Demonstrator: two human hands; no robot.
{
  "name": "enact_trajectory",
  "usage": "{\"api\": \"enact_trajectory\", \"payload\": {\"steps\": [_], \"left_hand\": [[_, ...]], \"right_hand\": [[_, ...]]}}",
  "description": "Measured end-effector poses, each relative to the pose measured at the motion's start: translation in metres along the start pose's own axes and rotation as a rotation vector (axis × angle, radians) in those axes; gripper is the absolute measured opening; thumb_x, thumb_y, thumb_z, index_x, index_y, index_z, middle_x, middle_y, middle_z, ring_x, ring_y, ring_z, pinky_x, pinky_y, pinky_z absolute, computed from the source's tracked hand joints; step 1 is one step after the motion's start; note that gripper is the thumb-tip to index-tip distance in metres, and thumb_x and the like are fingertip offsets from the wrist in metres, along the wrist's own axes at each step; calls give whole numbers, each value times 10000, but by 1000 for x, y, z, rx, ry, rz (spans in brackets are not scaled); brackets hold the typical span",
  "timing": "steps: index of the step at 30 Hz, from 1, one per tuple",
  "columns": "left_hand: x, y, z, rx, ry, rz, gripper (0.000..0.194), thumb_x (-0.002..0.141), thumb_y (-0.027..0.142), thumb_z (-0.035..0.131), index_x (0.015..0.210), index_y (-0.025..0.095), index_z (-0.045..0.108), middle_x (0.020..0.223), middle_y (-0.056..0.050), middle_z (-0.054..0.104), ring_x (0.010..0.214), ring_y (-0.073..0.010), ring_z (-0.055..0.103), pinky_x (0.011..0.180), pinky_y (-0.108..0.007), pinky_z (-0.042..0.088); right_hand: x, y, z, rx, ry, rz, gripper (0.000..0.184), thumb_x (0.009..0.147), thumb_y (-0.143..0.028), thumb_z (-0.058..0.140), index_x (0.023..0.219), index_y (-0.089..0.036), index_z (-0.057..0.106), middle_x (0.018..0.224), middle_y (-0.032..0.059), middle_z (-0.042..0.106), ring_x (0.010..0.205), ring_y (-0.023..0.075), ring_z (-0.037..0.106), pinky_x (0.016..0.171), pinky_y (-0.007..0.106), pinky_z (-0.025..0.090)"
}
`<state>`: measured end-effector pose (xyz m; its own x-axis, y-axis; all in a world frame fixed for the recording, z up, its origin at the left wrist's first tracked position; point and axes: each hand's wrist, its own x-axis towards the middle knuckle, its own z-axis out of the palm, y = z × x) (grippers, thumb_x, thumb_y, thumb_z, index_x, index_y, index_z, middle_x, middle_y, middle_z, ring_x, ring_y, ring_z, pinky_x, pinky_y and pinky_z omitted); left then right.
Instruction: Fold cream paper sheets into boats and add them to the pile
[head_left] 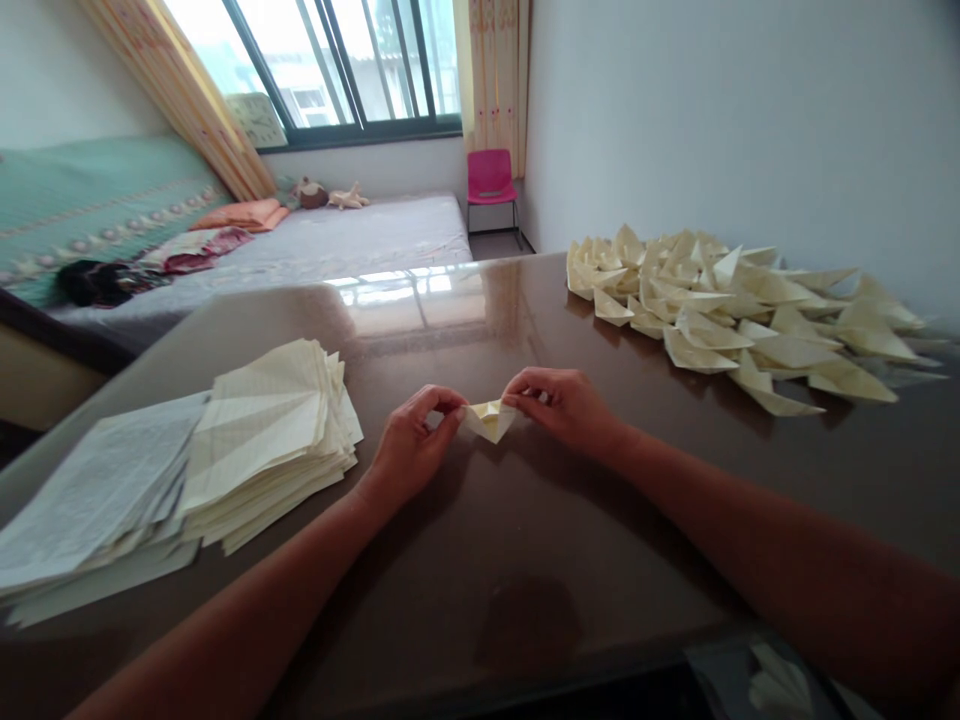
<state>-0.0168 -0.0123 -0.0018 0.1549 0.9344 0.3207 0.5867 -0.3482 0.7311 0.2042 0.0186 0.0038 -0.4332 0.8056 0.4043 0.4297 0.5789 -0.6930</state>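
Tbl (pixel 427 610) w/ room btwn papers (pixel 255 430) & boats (pixel 697 302); L hand (pixel 415 440), R hand (pixel 564 408) pinch folded paper (pixel 493 428) @ edges.

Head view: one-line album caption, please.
Left hand and right hand pinch opposite ends of a folded paper piece at a glossy table, between stacked sheets and many pointed paper shapes.

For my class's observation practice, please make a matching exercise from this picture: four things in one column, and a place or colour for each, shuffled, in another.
Things
1. small folded paper
2. heap of folded papers
3. chair
4. stacked cream sheets

Places and colours
A. bright pink, beyond the table
B. held between left hand and right hand
C. on the table's left side
D. on the table's right side

Pairs: 1-B, 2-D, 3-A, 4-C
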Motion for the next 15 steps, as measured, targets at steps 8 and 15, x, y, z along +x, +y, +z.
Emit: {"api": "enact_trajectory", "payload": {"steps": [8, 15], "left_hand": [[9, -17, 0, -391, 7, -245, 208, 814, 355, 597, 899, 176, 533, 843, -14, 610, 794, -157, 608, 516, -194, 453], [11, -29, -3, -434, -160, -283, 231, 760, 357, 642, 821, 163, 532, 882, -34, 643, 784, -156, 619, 597, -237, 513]], "right_hand": [[6, 23, 2, 370, -15, 233, 144, 791, -284, 614, 787, -203, 495, 908, 33, 705, 713, 143, 666, 607, 229, 484], [7, 27, 2, 366, -63, 319, 136, 820, -299, 552, 825, -211, 448, 628, -23, 660, 588, 134, 644, 513, 195, 423]]}}
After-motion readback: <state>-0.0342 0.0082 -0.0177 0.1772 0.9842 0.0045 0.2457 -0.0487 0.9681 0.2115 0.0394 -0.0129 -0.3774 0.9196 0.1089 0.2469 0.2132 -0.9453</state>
